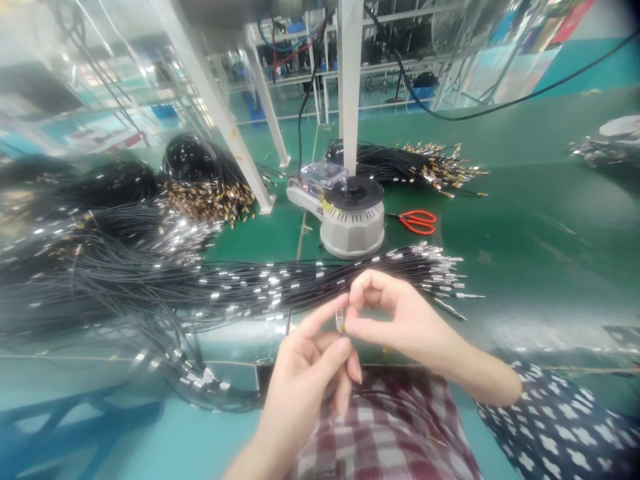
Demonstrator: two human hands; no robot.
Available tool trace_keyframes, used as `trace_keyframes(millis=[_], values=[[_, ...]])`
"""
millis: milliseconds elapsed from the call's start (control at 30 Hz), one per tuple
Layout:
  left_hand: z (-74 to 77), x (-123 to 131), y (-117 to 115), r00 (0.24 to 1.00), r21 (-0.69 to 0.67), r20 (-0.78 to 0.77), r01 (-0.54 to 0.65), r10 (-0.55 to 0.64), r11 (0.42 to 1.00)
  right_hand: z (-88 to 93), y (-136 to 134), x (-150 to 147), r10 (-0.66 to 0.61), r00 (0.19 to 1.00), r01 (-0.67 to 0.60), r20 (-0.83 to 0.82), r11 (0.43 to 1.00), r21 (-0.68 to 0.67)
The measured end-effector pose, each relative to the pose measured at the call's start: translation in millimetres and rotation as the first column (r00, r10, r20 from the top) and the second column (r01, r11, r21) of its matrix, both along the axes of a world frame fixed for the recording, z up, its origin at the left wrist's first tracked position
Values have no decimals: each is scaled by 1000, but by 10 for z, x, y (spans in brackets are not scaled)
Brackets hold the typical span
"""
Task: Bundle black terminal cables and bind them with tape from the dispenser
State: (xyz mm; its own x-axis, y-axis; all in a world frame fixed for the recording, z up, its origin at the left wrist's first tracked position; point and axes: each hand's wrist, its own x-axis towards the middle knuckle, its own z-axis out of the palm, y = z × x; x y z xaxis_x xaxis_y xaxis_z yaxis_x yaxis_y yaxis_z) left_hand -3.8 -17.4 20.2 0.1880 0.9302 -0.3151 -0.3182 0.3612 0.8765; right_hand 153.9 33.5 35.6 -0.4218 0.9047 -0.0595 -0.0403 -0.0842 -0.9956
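My left hand [305, 363] and my right hand [387, 313] meet just in front of the green table's near edge. Between their fingertips sits a small clear and metal cable connector [340, 320]. The left thumb and forefinger pinch it from below. The right hand's thumb and forefinger close on it from the right, the other fingers curled. A thin black cable [289, 320] seems to run from the connector back over the table edge. Behind the hands lies a long bundle of black cables with metal ends [280, 283], spread across the table.
A grey tape dispenser [350, 220] stands at the table's middle, orange-handled scissors [419, 221] to its right. More cable bundles with gold connectors [210, 197] [430, 167] lie behind. White frame posts [349, 80] rise from the green table [525, 220]. Plaid cloth [390, 427] covers my lap.
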Motion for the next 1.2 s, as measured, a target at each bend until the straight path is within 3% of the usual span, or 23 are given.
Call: trace_keyframes(millis=[400,833,1067,1200], values=[[19,-18,10,999,14,-10,38,-38,999,37,-6,-32,-46,999,46,28,999,3],[8,44,11,987,59,-139,-68,76,996,42,-67,-75,-133,985,118,112,984,131],[-2,19,11,994,74,-71,-75,80,994,15,-33,-12,-47,999,47,2,999,-27],[-19,-4,26,996,48,-42,-81,84,996,-15,-11,11,-36,999,34,-38,998,-51]])
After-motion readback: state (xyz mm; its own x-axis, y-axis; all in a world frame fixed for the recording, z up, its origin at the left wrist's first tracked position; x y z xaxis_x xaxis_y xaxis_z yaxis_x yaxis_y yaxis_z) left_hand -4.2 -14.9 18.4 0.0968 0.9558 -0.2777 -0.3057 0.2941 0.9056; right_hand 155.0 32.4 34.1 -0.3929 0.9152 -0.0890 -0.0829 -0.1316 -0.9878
